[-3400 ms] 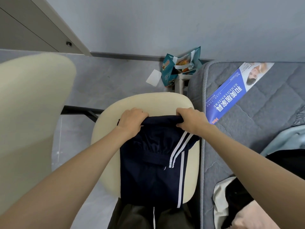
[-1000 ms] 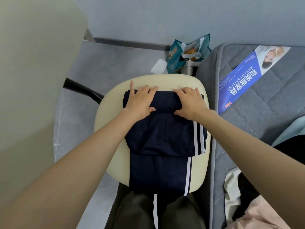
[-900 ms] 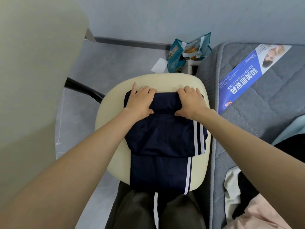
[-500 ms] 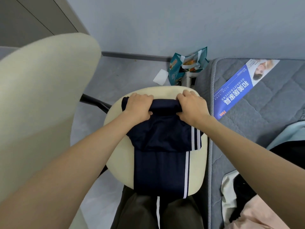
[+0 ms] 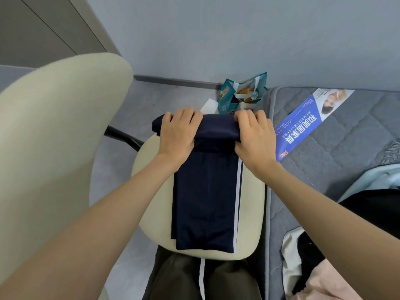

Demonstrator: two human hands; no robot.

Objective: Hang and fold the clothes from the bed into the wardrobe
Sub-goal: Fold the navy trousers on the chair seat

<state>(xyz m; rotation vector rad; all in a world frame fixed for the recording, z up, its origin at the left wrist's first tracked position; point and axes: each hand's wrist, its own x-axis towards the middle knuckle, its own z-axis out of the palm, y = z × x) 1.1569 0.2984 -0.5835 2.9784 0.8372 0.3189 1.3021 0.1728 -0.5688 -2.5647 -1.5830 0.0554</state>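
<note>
Navy trousers with white side stripes point(image 5: 205, 204) lie folded lengthwise on a cream chair seat point(image 5: 252, 202). Their far end is lifted off the seat as a folded band. My left hand point(image 5: 178, 132) grips that band on its left side, my right hand point(image 5: 254, 135) grips it on the right, fingers curled over the far edge. To the right lies the grey mattress point(image 5: 337, 148), with a pile of clothes at its near right: light blue point(image 5: 372, 178), black point(image 5: 372, 215), white point(image 5: 290, 245) and pink point(image 5: 337, 282) pieces.
A cream chair back point(image 5: 54, 137) fills the left. A blue printed label point(image 5: 307, 124) lies on the mattress. A teal bag point(image 5: 242, 94) and a white paper point(image 5: 208, 106) sit on the grey floor by the wall. A grey wardrobe panel point(image 5: 43, 29) is at top left.
My hands closed on the far fold of the trousers and raised it off the seat; the folded-over layer has opened out, leaving a long strip on the seat. The view tilted up.
</note>
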